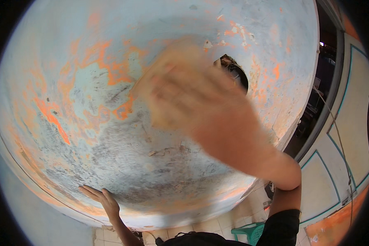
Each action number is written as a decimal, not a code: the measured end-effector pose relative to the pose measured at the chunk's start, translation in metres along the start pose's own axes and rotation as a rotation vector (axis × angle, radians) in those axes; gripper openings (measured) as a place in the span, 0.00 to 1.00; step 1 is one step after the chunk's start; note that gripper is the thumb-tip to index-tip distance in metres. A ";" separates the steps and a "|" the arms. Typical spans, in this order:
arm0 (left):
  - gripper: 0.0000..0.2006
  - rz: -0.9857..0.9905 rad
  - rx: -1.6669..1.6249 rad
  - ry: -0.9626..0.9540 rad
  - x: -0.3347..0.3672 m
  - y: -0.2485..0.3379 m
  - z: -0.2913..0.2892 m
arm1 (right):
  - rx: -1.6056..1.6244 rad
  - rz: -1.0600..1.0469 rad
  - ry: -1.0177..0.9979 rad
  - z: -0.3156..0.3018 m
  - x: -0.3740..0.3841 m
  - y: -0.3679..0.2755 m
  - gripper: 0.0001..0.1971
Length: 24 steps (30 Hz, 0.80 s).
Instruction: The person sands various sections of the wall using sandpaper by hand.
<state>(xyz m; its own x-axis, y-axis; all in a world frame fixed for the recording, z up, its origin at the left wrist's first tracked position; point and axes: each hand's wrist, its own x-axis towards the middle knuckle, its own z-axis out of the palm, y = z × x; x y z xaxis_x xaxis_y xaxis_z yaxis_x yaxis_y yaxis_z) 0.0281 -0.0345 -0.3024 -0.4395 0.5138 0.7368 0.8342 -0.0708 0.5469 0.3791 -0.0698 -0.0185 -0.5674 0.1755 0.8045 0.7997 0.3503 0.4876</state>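
A pale blue wall (pixel 123 168) with orange patches, scuffs and grey streaks fills most of the view. My right hand (pixel 192 94) reaches across its middle, smeared by motion, flattened over a tan sheet (pixel 163 119) that looks like sandpaper. The sheet's edges show past my fingers, and its face toward the wall is hidden. Beside that hand is a dark round hole (pixel 238 74) with rough edges, partly covered by my wrist. Lower left, my left hand (pixel 103 199) rests against the wall with its fingers stretched out and nothing in it.
On the right stands a pale door (pixel 322 184) with blue-green trim, beside a dark doorway (pixel 315 98). A cable (pixel 336 123) hangs across the door. Below are a green plastic chair (pixel 252 233) and a tiled floor (pixel 215 225). Another pale wall (pixel 41 205) meets this one at lower left.
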 end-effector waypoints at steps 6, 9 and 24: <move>0.40 0.000 -0.024 -0.041 -0.015 0.004 0.008 | -0.105 0.496 0.210 -0.048 -0.058 0.087 0.11; 0.40 -0.018 -0.023 -0.032 -0.018 0.013 0.003 | -0.112 0.802 0.173 -0.018 -0.137 0.074 0.07; 0.42 -0.016 0.022 -0.018 -0.033 0.003 0.022 | 0.225 1.148 0.077 0.102 -0.398 -0.159 0.13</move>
<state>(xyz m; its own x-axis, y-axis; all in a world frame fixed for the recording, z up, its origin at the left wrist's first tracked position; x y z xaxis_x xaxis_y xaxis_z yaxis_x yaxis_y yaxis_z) 0.0523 -0.0331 -0.3334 -0.4469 0.5299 0.7207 0.8342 -0.0441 0.5497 0.4579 -0.1018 -0.4507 0.4846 0.4410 0.7555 0.7775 0.1787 -0.6030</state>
